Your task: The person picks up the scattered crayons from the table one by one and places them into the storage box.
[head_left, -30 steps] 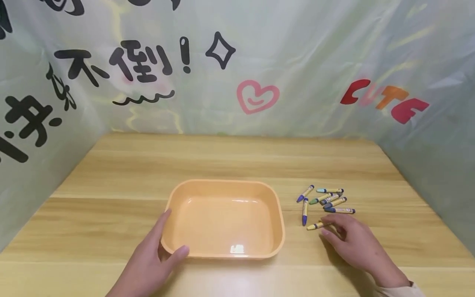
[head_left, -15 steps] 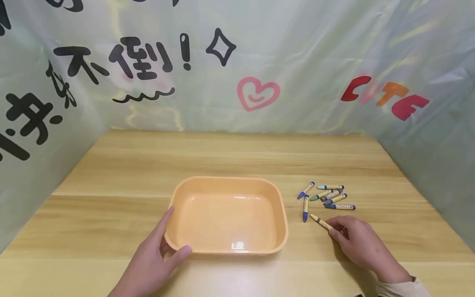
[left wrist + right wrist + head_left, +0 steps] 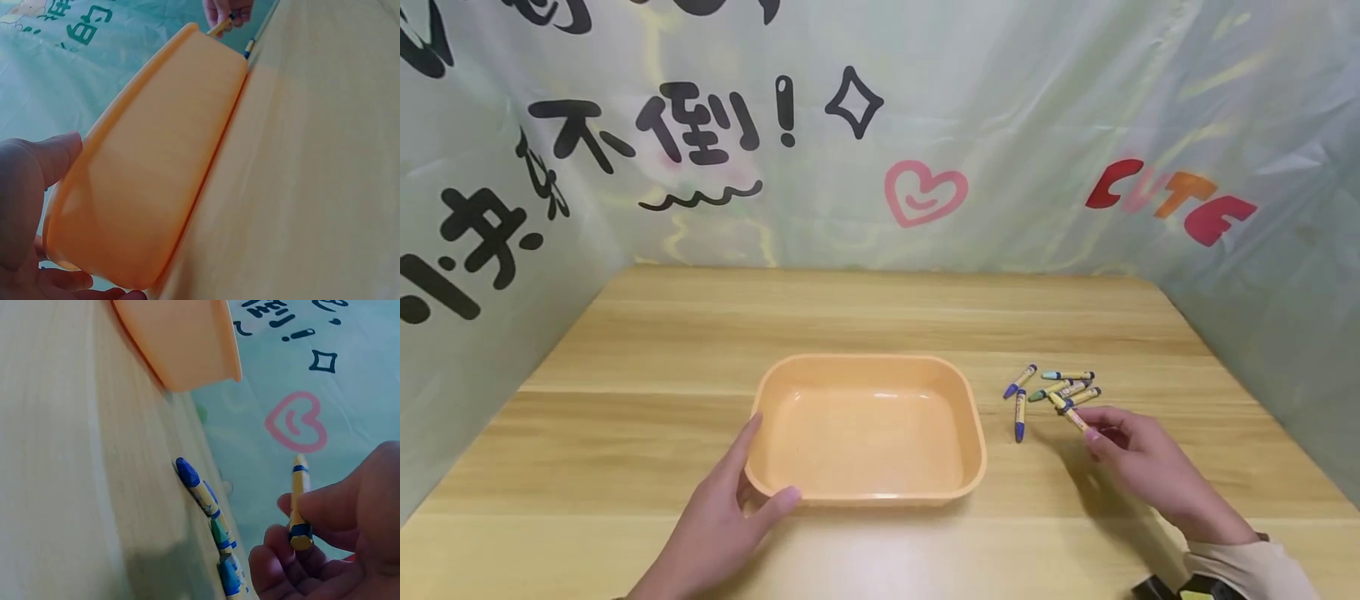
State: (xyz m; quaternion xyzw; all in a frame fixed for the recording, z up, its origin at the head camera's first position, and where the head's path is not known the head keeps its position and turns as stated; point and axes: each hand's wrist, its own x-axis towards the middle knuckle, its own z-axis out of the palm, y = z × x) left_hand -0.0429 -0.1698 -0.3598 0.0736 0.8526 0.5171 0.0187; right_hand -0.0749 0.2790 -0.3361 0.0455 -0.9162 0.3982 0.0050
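I see tray [image 3: 865, 425] on table [image 3: 850, 321] | left hand [image 3: 718, 508] at tray's left | loose crayons [image 3: 1019, 417] right of tray | one crayon [image 3: 1075, 420] in right hand [image 3: 1150, 462] | sheet [image 3: 1000, 108] behind table

Right sleeve [image 3: 1247, 568]: pale beige, dark strip [image 3: 1263, 537] along its edge
Black device [image 3: 1214, 585] near it: angular, yellow-green patch
Left hand [image 3: 718, 517]: bare
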